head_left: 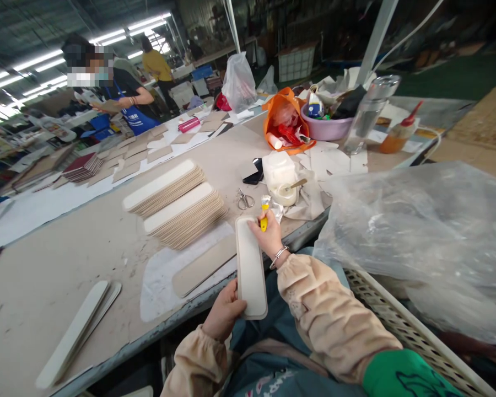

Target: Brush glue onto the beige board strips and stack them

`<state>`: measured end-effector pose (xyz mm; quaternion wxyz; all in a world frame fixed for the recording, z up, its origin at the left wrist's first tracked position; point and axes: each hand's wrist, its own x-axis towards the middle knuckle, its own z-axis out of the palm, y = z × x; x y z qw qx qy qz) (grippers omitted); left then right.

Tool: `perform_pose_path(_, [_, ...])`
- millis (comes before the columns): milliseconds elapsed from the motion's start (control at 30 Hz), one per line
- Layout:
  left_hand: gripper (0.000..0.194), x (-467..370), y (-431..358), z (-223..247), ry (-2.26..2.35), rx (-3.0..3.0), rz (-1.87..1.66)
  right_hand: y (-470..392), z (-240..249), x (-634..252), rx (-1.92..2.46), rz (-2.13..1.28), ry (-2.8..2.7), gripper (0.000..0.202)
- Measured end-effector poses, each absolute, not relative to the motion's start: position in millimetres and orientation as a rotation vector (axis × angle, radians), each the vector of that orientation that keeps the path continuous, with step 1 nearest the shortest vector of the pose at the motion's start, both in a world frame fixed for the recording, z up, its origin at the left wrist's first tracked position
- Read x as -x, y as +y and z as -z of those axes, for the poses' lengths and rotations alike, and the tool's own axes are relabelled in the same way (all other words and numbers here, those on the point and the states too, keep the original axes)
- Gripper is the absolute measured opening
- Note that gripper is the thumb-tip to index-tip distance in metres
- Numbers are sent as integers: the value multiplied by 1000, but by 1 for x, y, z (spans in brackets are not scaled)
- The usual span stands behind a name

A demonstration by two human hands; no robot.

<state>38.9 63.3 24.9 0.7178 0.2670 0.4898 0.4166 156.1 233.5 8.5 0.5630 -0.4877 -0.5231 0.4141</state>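
Observation:
My left hand [225, 311] grips the lower end of a long, pale, round-cornered panel [251, 270], held tilted over the table's front edge. My right hand [269, 234] is closed round a yellow-handled brush [264, 216], its whitish tip pointing up, while the fingers also touch the panel's upper right side. Just beyond that hand stands a white plastic tub [281, 187] with a stick across its opening. Left of the panel, a beige strip [204, 267] lies on a white sheet [159, 292]. Scissors [245, 199] rest near the tub.
Two stacks of similar panels [182, 207] stand left of centre, and a few more panels [76, 336] lie at the front left. Behind are an orange bag [273, 118], a purple basin [328, 128], a clear bottle [370, 118] and plastic sheeting [417, 237]. A co-worker [124, 94] stands across.

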Motion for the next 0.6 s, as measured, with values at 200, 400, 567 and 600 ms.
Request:
perform_pose_path(200, [57, -38, 63, -24, 1079, -621, -954, 234, -7, -156, 1137, -969, -1279, 28])
perform_pose_path(400, [55, -38, 60, -23, 1047, -564, -972, 235, -7, -156, 1136, -973, -1273, 28])
perform_pose_path(567, [50, -38, 56, -19, 1084, -539, -943, 233, -9, -157, 1057, -1027, -1218, 28])
perform_pose_path(600, [49, -37, 55, -17, 1105, -538, -949, 233, -9, -157, 1030, -1051, -1205, 28])
